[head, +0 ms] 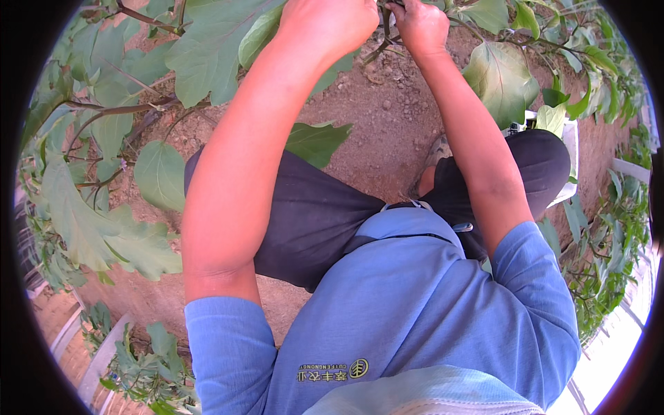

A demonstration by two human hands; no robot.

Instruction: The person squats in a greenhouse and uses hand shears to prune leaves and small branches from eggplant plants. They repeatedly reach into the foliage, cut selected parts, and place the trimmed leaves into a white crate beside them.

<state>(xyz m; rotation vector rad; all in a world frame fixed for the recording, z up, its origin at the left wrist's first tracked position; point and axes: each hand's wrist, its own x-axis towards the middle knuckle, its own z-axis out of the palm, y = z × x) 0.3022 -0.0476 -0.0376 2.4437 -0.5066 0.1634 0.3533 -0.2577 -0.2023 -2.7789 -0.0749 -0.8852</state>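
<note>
Both of my arms reach forward to the upper edge of the view, among eggplant plants. My left hand [334, 23] is bent over at the wrist, its fingers largely cut off by the frame. Close beside it is my right hand [421, 28], fingers curled and thumb pointing toward a dark plant stem [386, 23]. Whether either hand grips the stem is hidden at the edge. A broad eggplant leaf [212, 46] hangs left of my left hand. Right of my right forearm droops a paler leaf [498, 78].
Bare soil [384, 124] lies between my bent legs. Past my right knee [539, 161] stands a white crate [570, 161], partly hidden by leaves. Branches [124, 109] with large leaves crowd my left knee. More plants [607, 259] grow behind me on the right.
</note>
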